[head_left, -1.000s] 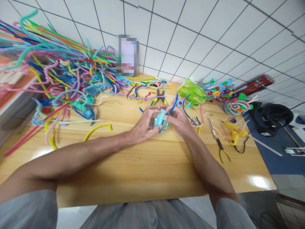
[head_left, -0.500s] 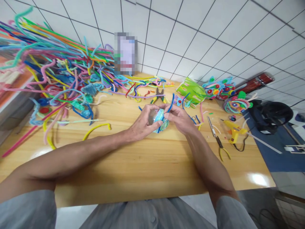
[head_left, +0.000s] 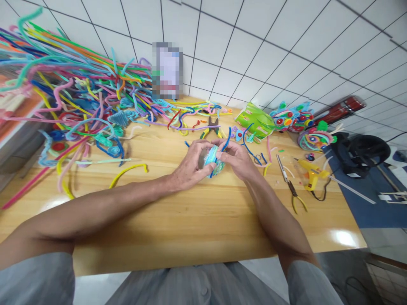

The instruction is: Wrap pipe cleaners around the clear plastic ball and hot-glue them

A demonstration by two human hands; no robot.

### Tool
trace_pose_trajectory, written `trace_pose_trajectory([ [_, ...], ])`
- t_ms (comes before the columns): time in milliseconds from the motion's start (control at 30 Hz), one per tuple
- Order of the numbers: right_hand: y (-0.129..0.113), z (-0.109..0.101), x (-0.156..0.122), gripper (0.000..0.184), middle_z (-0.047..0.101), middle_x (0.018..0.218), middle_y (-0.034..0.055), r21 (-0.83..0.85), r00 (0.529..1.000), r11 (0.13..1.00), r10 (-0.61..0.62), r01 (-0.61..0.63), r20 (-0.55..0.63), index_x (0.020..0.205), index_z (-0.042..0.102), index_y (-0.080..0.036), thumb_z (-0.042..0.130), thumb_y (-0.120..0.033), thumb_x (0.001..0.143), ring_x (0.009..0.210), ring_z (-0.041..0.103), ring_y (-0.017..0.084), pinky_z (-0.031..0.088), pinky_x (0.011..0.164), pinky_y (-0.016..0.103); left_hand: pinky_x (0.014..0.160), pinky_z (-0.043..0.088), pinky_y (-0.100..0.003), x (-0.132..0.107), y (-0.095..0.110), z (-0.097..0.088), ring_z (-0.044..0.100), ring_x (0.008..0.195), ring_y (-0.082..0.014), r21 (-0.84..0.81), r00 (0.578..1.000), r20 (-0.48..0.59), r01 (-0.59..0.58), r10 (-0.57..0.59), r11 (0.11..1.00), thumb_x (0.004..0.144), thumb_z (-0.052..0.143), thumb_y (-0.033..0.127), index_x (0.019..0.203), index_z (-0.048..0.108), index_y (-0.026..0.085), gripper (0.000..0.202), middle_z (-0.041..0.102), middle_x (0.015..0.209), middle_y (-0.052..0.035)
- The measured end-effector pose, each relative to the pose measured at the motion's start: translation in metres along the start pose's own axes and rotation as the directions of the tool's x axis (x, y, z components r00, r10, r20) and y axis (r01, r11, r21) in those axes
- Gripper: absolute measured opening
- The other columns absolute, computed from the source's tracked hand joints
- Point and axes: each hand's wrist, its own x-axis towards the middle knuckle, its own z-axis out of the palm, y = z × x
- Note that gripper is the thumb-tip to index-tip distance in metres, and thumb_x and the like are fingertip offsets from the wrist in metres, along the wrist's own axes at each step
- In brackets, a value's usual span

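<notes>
Above the middle of the table I hold a small roundish piece [head_left: 210, 157], clear-looking on its left side and wrapped in light blue and green pipe cleaners. My left hand [head_left: 190, 166] is closed around its left side, thumb along the front. The fingers of my right hand [head_left: 239, 159] pinch a dark blue pipe cleaner [head_left: 228, 138] against the piece's right side, and its free end sticks up past the fingertips. Just behind my hands lie pliers [head_left: 213, 127] with yellow-green handles. More of the round piece is hidden by my fingers.
A heap of coloured pipe cleaners [head_left: 95, 97] covers the back left. Further right are a green packet [head_left: 256, 120], several decorated lion-head figures [head_left: 314, 140], a yellow glue gun [head_left: 313, 174] and yellow-handled pliers [head_left: 295, 197]. A red flask [head_left: 341, 111] lies by the tiled wall.
My right fingers have shifted slightly left and down onto the piece, and the upright blue pipe cleaner end sits a little lower. My left hand keeps its hold.
</notes>
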Motion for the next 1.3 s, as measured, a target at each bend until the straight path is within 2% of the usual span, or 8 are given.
trace_pose_trajectory([
  [167,-0.003,0.005,-0.003,0.041,0.078,0.121,0.0036,0.007,1.000,1.000,0.001,-0.001,0.008,0.084,0.072,-0.025,0.098,-0.053,0.070,0.099,0.071,0.021,0.058,0.089,0.035,0.114,0.053,-0.052,0.002,0.002,0.000,0.060,0.132,-0.0291,-0.023,0.998,-0.024,0.062,-0.063,0.998,0.105,0.069,0.048,0.137,0.050,0.026,0.043,0.059,0.141,-0.0138],
  [367,-0.002,0.002,-0.001,0.044,0.080,0.120,0.0035,0.051,0.999,0.998,0.031,-0.031,-0.011,0.085,0.073,-0.026,0.099,-0.057,0.067,0.103,0.071,0.023,0.058,0.093,0.037,0.112,0.054,-0.048,0.005,0.000,-0.002,0.064,0.125,-0.0267,-0.087,0.984,0.025,0.176,-0.175,0.980,0.105,0.067,0.045,0.135,0.051,0.023,0.040,0.063,0.136,-0.0116],
  [533,0.002,-0.007,0.003,0.044,0.080,0.118,0.0041,0.060,0.998,0.998,0.037,-0.035,-0.041,0.089,0.076,-0.026,0.098,-0.058,0.068,0.104,0.071,0.024,0.058,0.095,0.038,0.110,0.055,-0.045,0.004,0.001,-0.003,0.062,0.124,-0.0269,-0.034,0.995,-0.002,0.101,-0.101,0.994,0.104,0.071,0.049,0.140,0.052,0.025,0.047,0.062,0.134,-0.0105],
  [700,0.006,-0.004,0.003,0.045,0.080,0.119,0.0044,0.019,0.998,1.000,0.002,-0.001,-0.057,0.085,0.075,-0.025,0.098,-0.060,0.068,0.101,0.071,0.023,0.058,0.092,0.037,0.117,0.052,-0.048,0.003,0.002,-0.002,0.057,0.135,-0.0288,0.007,1.000,-0.010,0.021,-0.021,1.000,0.106,0.068,0.048,0.142,0.052,0.026,0.045,0.058,0.140,-0.0122],
  [867,0.006,-0.001,0.001,0.045,0.079,0.117,0.0038,-0.034,0.997,0.999,-0.034,0.031,-0.076,0.088,0.075,-0.025,0.097,-0.061,0.071,0.097,0.071,0.021,0.059,0.088,0.036,0.116,0.052,-0.048,0.001,0.002,-0.001,0.057,0.136,-0.0285,0.012,1.000,-0.015,0.015,-0.014,1.000,0.107,0.068,0.046,0.142,0.051,0.026,0.044,0.057,0.142,-0.0121],
  [1000,0.004,-0.005,0.001,0.044,0.079,0.114,0.0040,-0.079,0.999,0.996,-0.033,0.030,-0.040,0.090,0.075,-0.025,0.095,-0.060,0.074,0.095,0.071,0.021,0.059,0.086,0.036,0.116,0.052,-0.048,0.001,0.002,-0.001,0.057,0.135,-0.0283,0.023,1.000,-0.017,0.018,-0.017,1.000,0.107,0.067,0.046,0.141,0.051,0.026,0.043,0.056,0.142,-0.0122],
  [1300,0.003,-0.007,0.001,0.046,0.078,0.117,0.0049,-0.090,1.000,0.996,-0.029,0.028,-0.009,0.091,0.071,-0.025,0.094,-0.062,0.076,0.101,0.071,0.022,0.059,0.091,0.037,0.114,0.051,-0.044,0.000,0.002,0.000,0.057,0.133,-0.0274,-0.002,0.998,-0.043,0.039,-0.039,0.999,0.105,0.069,0.044,0.139,0.052,0.025,0.042,0.058,0.140,-0.0116],
])
